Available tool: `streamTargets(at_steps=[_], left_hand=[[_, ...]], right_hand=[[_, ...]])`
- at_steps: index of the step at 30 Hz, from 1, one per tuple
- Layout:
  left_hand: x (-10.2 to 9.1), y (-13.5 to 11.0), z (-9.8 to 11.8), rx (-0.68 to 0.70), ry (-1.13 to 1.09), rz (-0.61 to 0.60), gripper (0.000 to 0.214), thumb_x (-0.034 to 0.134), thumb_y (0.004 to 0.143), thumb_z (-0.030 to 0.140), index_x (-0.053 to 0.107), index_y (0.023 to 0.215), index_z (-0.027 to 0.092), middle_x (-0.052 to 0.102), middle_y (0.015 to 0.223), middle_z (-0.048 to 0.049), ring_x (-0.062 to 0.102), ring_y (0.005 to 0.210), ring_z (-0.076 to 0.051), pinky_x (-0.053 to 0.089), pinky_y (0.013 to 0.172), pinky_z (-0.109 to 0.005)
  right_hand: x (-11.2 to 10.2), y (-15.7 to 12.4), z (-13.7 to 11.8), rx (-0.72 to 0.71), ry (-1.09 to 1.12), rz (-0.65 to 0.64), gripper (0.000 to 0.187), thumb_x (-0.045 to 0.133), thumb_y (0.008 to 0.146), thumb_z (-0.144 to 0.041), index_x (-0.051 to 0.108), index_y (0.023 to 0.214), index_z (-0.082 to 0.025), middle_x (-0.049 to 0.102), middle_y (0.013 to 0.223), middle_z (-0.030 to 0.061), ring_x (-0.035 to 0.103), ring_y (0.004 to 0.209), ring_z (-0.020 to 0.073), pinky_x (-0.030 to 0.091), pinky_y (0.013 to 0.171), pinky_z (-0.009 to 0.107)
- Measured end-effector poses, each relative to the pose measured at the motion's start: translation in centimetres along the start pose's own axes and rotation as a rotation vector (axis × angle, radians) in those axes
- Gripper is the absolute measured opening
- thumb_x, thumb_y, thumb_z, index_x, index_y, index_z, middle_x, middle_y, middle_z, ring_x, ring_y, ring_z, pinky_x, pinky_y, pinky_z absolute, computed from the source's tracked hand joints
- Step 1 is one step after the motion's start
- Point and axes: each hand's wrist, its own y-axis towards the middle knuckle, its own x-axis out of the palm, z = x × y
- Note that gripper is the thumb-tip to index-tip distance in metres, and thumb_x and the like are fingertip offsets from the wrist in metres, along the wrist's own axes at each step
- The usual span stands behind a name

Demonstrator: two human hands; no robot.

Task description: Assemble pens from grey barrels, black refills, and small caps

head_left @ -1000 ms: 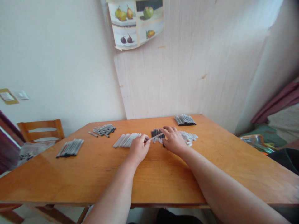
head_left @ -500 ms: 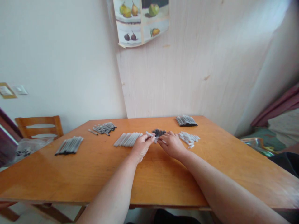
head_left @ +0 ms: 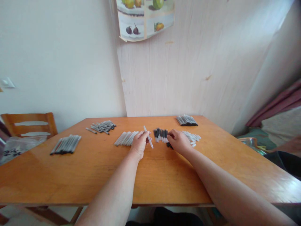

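My left hand [head_left: 139, 142] is closed around a translucent white pen barrel [head_left: 148, 137], which slants with its lower end toward me. Just left of that hand lies a row of similar white barrels [head_left: 126, 138]. My right hand [head_left: 179, 141] is lowered to the table with its fingers curled together; what they hold, if anything, is hidden. Small black pieces [head_left: 169, 145] show under its fingertips. Between the hands sits a row of short black-and-clear pen parts [head_left: 160, 135]. A heap of short white caps [head_left: 191, 137] is partly covered by my right hand.
Bundles of black-ended pens lie at the table's left [head_left: 66, 144] and back right [head_left: 187, 120]. A looser pile of pens [head_left: 102, 127] is at back left. A wooden chair [head_left: 29, 124] and a plastic bag [head_left: 21, 146] stand beyond the wooden table [head_left: 105, 175].
My hands have moved apart. The left now holds the barrel more upright, and the right has shifted right and down to the black pieces. The view has tilted slightly.
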Motion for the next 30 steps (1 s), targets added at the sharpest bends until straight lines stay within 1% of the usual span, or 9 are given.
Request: streamTargets(at_steps=[4,8,11,14,17,20,22,26,30], left_hand=[[0.1,0.0,0.1,0.016,-0.014,0.028,0.03,0.064,0.069,0.044,0.064,0.077,0.015,0.062,0.057,-0.0011,0.05,0.049,-0.01,0.034,0.049,-0.021],[0.1,0.1,0.0,0.037,-0.023,0.04,0.028,0.065,0.068,0.043,0.062,0.072,0.016,0.061,0.055,-0.0008,0.05,0.047,-0.009,0.033,0.049,-0.021],[0.2,0.2,0.0,0.05,-0.024,0.059,0.027,0.064,0.069,0.043,0.062,0.07,0.016,0.06,0.055,-0.001,0.051,0.049,-0.01,0.035,0.049,-0.021],[0.3,0.3,-0.1,0.065,-0.022,0.066,0.026,0.063,0.071,0.042,0.06,0.069,0.017,0.059,0.055,-0.0009,0.052,0.051,-0.011,0.037,0.051,-0.021],[0.3,0.6,-0.4,0.086,-0.013,0.046,0.025,0.062,0.072,0.042,0.058,0.067,0.018,0.057,0.055,0.0005,0.051,0.051,-0.011,0.038,0.051,-0.022],[0.2,0.8,-0.8,0.114,0.0,0.033,0.026,0.062,0.072,0.042,0.056,0.066,0.018,0.057,0.055,0.0014,0.052,0.053,-0.012,0.039,0.053,-0.023],[0.2,0.9,-1.0,0.125,0.015,0.031,0.026,0.062,0.073,0.042,0.056,0.067,0.018,0.058,0.057,0.0011,0.053,0.054,-0.013,0.04,0.054,-0.024],[0.2,0.9,-1.0,0.153,0.052,0.026,0.027,0.059,0.075,0.043,0.055,0.066,0.018,0.061,0.06,-0.0004,0.053,0.054,-0.012,0.04,0.056,-0.024],[0.4,0.7,-0.7,0.154,0.045,0.021,0.027,0.058,0.076,0.043,0.056,0.066,0.018,0.061,0.06,-0.0007,0.053,0.055,-0.013,0.041,0.057,-0.024]], right_hand=[[0.1,0.1,-0.4,0.072,-0.074,-0.035,0.02,0.048,0.084,-0.03,0.064,0.09,-0.021,0.068,0.084,0.0032,0.058,0.075,0.0152,0.03,0.058,0.024],[-0.2,0.5,-1.5,0.119,-0.166,-0.101,0.02,0.047,0.083,-0.031,0.065,0.089,-0.022,0.069,0.086,0.0041,0.06,0.076,0.0172,0.029,0.056,0.024],[-0.3,1.2,-2.5,0.134,-0.216,-0.18,0.02,0.048,0.082,-0.031,0.065,0.086,-0.021,0.07,0.082,0.0052,0.061,0.072,0.0179,0.032,0.055,0.024],[-0.1,2.3,-3.5,0.148,-0.219,-0.263,0.021,0.049,0.082,-0.03,0.067,0.085,-0.02,0.07,0.077,0.006,0.063,0.069,0.0178,0.037,0.056,0.024],[0.6,3.6,-4.4,0.199,-0.232,-0.313,0.021,0.052,0.081,-0.031,0.068,0.083,-0.018,0.07,0.077,0.009,0.065,0.07,0.0191,0.042,0.06,0.025],[1.6,4.9,-5.1,0.203,-0.26,-0.311,0.022,0.055,0.079,-0.034,0.069,0.084,-0.017,0.071,0.085,0.0116,0.067,0.079,0.0232,0.047,0.064,0.029],[2.4,5.6,-5.4,0.218,-0.267,-0.325,0.025,0.056,0.078,-0.037,0.069,0.084,-0.017,0.071,0.087,0.0125,0.067,0.081,0.0249,0.049,0.065,0.031],[3.6,6.5,-5.5,0.278,-0.259,-0.355,0.029,0.058,0.078,-0.042,0.07,0.083,-0.016,0.07,0.086,0.0146,0.068,0.077,0.0255,0.051,0.065,0.034],[4.4,6.8,-5.2,0.297,-0.257,-0.34,0.03,0.064,0.075,-0.042,0.071,0.083,-0.014,0.07,0.085,0.0173,0.068,0.079,0.0271,0.052,0.065,0.036]])
